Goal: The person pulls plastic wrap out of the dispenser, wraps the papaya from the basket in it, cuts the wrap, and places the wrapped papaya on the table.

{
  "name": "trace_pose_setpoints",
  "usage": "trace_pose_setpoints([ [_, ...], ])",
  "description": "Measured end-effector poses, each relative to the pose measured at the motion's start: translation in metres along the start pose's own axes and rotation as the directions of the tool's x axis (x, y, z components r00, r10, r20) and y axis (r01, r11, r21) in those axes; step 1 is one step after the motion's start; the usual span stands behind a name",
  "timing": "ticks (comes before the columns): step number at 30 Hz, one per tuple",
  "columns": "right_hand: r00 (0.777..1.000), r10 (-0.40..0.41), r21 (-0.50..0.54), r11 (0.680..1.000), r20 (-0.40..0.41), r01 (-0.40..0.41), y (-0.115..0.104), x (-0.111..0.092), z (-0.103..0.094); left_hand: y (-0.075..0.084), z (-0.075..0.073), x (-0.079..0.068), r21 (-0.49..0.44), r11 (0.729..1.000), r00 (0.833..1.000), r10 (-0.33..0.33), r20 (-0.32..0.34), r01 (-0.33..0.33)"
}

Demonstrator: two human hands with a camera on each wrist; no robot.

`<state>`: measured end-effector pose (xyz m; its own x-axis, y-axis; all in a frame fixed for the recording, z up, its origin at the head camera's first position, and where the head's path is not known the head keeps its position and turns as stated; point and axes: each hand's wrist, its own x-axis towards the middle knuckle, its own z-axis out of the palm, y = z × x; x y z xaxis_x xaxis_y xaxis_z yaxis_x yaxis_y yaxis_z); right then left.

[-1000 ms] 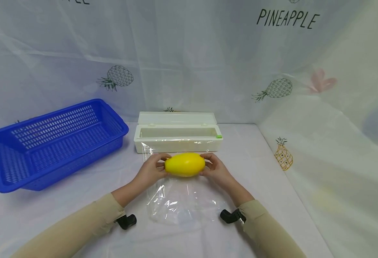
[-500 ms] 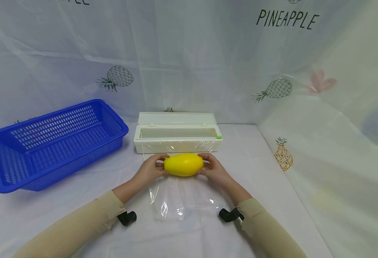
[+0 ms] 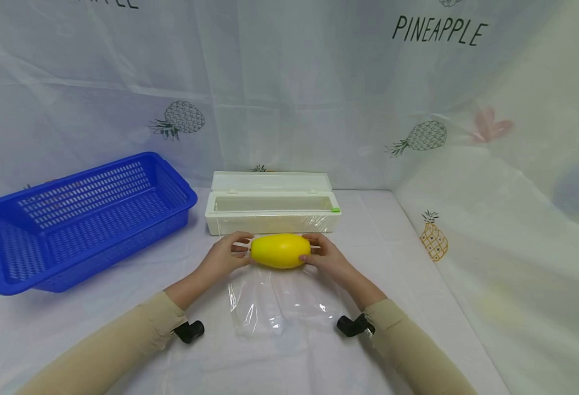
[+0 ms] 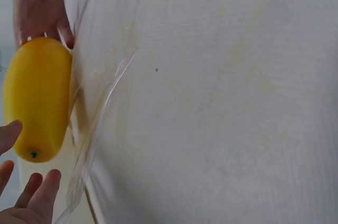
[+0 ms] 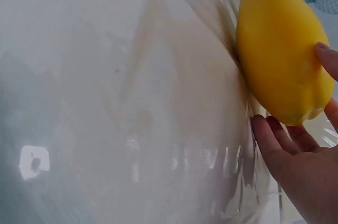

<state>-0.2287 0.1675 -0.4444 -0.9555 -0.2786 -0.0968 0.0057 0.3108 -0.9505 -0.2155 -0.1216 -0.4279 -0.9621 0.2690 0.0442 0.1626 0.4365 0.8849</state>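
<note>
A smooth yellow papaya (image 3: 280, 250) lies crosswise between the two hands, with a small green stem spot at its left end in the left wrist view. My right hand (image 3: 331, 260) holds the right end, thumb on the near side and fingers curled behind it. Around the left end, my left hand (image 3: 224, 257) is spread, its fingers (image 4: 45, 195) slightly apart from the fruit. Clear plastic wrap (image 3: 254, 307) runs beneath the papaya and lies wrinkled on the table toward me. Behind stands a white wrap dispenser box (image 3: 271, 224), lid raised, film over its front.
A blue perforated basket (image 3: 170, 216) stands at the left on the white tablecloth (image 3: 378, 247). A pale curtain (image 3: 289, 99) printed with pineapples closes off the back and right side.
The papaya has shifted slightly left. The left hand has eased outward from its end, while the right thumb has come onto its front. The near part of the plastic wrap has folded inward.
</note>
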Motion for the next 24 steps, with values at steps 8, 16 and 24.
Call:
trace_pose_setpoints([
  [8,1.0,-0.008,-0.072,0.997,0.025,0.01,-0.004,0.001,-0.005,0.011,-0.008,-0.018,0.078,0.987,0.989,0.144,-0.035,-0.141],
  [16,0.999,-0.042,-0.101,0.994,0.032,0.045,-0.016,-0.003,-0.003,0.015,-0.003,-0.048,0.211,0.913,0.937,0.339,0.084,-0.349],
  [24,0.988,-0.14,-0.107,0.983,0.059,0.146,-0.021,-0.017,-0.012,0.007,0.003,-0.059,0.285,0.84,0.846,0.321,0.426,-0.461],
])
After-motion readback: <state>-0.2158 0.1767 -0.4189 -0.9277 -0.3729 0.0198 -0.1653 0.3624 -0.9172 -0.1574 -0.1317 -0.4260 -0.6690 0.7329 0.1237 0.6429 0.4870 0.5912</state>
